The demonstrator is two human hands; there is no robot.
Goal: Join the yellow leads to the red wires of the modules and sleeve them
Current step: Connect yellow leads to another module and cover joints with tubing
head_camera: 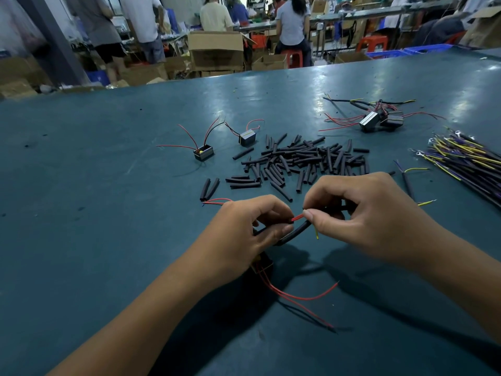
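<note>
My left hand (244,232) pinches a red wire (297,218) whose short end sticks out toward the right. Below that hand hangs a black module (264,263), mostly hidden, with red wires (303,297) trailing onto the table. My right hand (363,213) pinches a black cable (294,234) near its end, and a thin yellow lead (316,234) points down from the fingertips. The red wire tip and the yellow lead lie close together but apart. A pile of black sleeves (298,161) lies just beyond both hands.
Two loose modules (204,152) (247,137) with red wires stand at mid-left on the blue-green table (95,213). Joined modules (375,120) lie at far right. A bundle of yellow and purple leads (466,158) lies at the right edge. People and cardboard boxes fill the background.
</note>
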